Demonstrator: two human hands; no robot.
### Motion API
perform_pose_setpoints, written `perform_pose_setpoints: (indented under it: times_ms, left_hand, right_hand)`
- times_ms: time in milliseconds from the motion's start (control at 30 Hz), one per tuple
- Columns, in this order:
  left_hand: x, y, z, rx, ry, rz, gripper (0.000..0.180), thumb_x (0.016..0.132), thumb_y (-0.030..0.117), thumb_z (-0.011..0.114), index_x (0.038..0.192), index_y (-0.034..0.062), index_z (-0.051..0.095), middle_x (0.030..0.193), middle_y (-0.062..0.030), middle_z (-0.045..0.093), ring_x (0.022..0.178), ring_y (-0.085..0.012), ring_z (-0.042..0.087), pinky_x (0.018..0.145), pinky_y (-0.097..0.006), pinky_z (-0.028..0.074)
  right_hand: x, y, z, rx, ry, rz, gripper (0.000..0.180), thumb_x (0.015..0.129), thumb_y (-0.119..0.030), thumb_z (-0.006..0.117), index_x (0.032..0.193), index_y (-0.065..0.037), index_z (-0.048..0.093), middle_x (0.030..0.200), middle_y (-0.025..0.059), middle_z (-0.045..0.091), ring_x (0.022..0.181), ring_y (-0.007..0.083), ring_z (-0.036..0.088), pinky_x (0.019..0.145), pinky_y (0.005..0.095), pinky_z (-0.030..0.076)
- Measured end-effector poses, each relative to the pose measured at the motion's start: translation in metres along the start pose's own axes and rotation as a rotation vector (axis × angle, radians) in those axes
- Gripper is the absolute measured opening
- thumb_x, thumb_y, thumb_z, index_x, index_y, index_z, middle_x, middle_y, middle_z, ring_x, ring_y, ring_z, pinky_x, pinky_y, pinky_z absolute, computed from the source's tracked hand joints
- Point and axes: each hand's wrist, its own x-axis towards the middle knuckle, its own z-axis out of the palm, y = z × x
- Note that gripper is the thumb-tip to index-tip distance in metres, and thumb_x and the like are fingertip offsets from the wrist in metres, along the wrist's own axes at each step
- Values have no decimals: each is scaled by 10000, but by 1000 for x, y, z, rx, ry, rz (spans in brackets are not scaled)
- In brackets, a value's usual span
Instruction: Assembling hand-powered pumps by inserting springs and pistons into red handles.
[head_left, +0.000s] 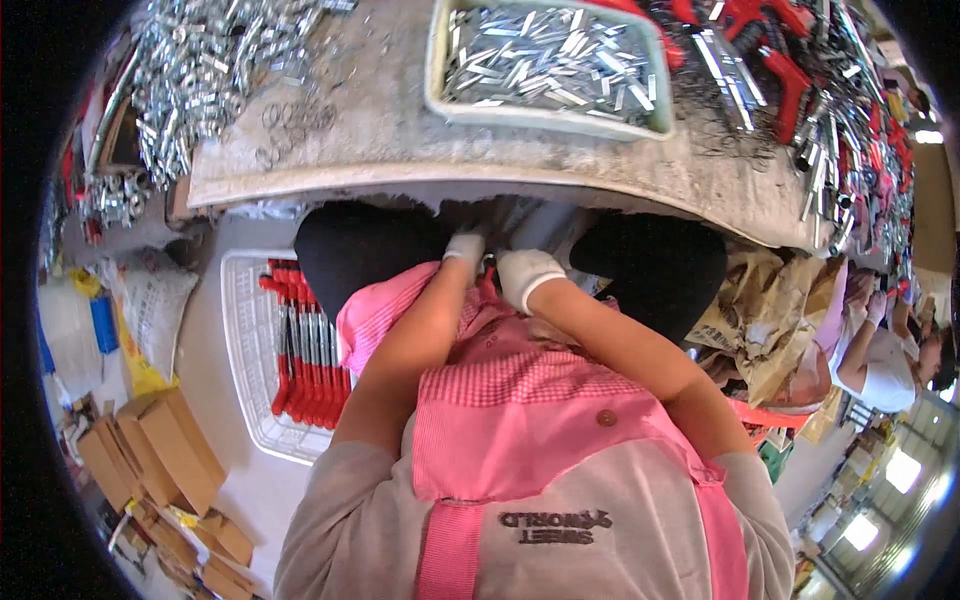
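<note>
Both hands are low over my lap, close together just under the bench's front edge, in white gloves. My left hand (465, 247) is closed, its fingers partly hidden. Beside it, my right hand (528, 278) is curled, with its fingertips out of sight. A small piece with dark and red parts (489, 272) shows between the two gloves; its kind is too small to make out. A pink checked apron (500, 390) covers my lap below the hands.
Ahead is a worn bench (370, 140) with a pale tray (540, 119) of flat metal strips, thin springs (290, 125), heaped metal parts (200, 70) and red tool bodies (787, 90). A white basket (238, 350) of red-and-silver tools (305, 350) stands left. Crumpled brown paper (765, 320) lies right; a person (885, 365) sits beyond.
</note>
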Motion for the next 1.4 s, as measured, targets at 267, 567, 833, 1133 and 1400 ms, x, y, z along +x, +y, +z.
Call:
perform_pose_setpoints:
  times_ms: [267,567,833,1133,1400]
  left_hand:
    - [-99,114,-86,-327,47,10,443,880,355,504,1090,-22,601,1019,-218,633,977,-337,600,849,-367,452]
    - [-75,94,-41,-83,245,-92,394,898,338,406,896,5,616,902,-275,608,876,-446,573,778,-506,448]
    - [-72,100,-53,-171,314,-126,389,855,328,480,848,-32,628,857,-289,599,844,-439,572,780,-512,442]
    - [-192,111,-119,-392,858,804,652,684,154,728,1261,43,444,1056,-174,562,939,-341,578,794,-411,474]
    - [-287,42,-281,-527,1379,397,503,718,196,708,1147,17,515,927,-171,596,817,-326,600,727,-375,490]
  right_hand:
    - [-44,17,8,76,11,-61,295,708,-192,626,952,-29,658,921,213,657,874,333,651,746,404,523]
    - [-8,32,57,186,90,-8,267,777,-157,555,991,-34,655,967,210,649,916,332,638,788,416,509]
    - [4,33,62,143,209,-93,324,774,-310,555,924,-43,660,907,226,645,848,371,631,758,437,497]
    - [-178,4,-91,823,98,-285,650,665,-125,666,1253,37,441,1088,161,583,1006,191,548,920,306,402]
    - [-170,-16,-103,1168,404,-644,603,874,-377,552,1248,74,407,926,121,575,748,178,569,625,297,466]
